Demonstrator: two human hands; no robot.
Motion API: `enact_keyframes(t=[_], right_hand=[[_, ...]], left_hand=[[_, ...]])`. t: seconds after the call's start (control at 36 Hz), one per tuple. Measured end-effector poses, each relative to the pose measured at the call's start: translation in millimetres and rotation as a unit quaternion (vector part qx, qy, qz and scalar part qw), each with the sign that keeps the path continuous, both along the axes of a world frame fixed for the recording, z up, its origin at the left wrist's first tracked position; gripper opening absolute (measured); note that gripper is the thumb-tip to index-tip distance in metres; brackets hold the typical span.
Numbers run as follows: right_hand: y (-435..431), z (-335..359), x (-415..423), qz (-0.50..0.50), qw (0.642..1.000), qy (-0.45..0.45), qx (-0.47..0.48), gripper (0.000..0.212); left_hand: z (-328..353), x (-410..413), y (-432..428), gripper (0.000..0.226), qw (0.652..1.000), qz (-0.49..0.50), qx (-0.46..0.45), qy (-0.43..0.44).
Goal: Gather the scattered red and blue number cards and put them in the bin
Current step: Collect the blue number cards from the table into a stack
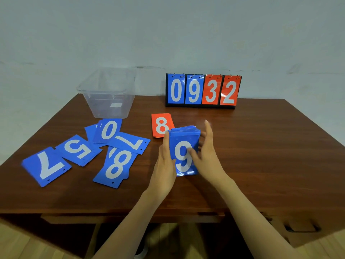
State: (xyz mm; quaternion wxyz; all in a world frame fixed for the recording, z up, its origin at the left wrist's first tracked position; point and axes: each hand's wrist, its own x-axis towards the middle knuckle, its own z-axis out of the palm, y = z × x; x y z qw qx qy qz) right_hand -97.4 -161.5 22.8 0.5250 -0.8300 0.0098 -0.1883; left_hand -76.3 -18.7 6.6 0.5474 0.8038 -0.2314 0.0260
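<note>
A stack of blue cards (183, 146), a white 9 on top, is held above the table middle. My left hand (165, 161) grips its left edge and my right hand (205, 152) holds its right side, thumb on the 9. A red 8 card pile (161, 124) lies just behind the stack. Loose blue cards lie scattered at left: a 0 (109, 130), a 7 (130, 143), an 8 (116, 166), a 5 (79, 149) and another 7 (46, 166). The clear plastic bin (108, 94) stands at the back left, with no cards visible inside.
A black flip scoreboard (203, 90) showing 0 9 3 2 stands at the back right of the brown wooden table (261, 156). The wall is right behind it. A drawer handle (300, 228) shows under the table's front right edge.
</note>
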Motion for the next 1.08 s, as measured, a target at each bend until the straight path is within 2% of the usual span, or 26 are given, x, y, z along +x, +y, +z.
enact_keyframes(t=[0.06,0.14,0.25,0.33,0.44,0.53,0.69,0.92,1.0,1.08], right_hand=[[0,-8,0,-0.001,0.999,0.031,0.035,0.069],[1,-17,-1,-0.018,0.999,0.028,0.014,0.041],[5,-14,1,-0.027,1.000,-0.009,-0.008,0.035],[8,-18,3,-0.023,0.999,-0.006,-0.026,0.031],[8,-30,3,-0.010,0.998,0.027,-0.058,0.028],[6,-32,5,-0.006,0.997,0.042,-0.064,0.030],[5,-23,9,0.018,0.998,0.056,-0.032,0.045],[1,-25,13,0.003,0.997,0.073,-0.038,0.032],[2,-18,13,0.027,0.997,0.067,-0.025,0.047],[8,-9,21,0.054,0.995,0.080,-0.005,0.068]], left_hand=[[-4,-1,-1,0.077,0.999,0.012,-0.013,0.029],[-7,0,-2,0.078,0.999,0.041,0.000,0.016],[-1,5,-3,0.077,0.997,0.072,0.003,-0.040],[-2,8,-3,0.086,0.995,0.080,0.010,-0.055],[-5,8,1,0.082,0.985,0.056,0.113,-0.114],[-2,10,4,0.087,0.976,0.052,0.172,-0.126],[0,16,5,0.087,0.983,0.047,0.142,-0.104],[1,23,9,0.088,0.988,0.033,0.124,-0.083],[-3,28,13,0.092,0.996,0.075,0.048,-0.029],[1,40,24,0.077,0.990,0.113,-0.034,0.072]])
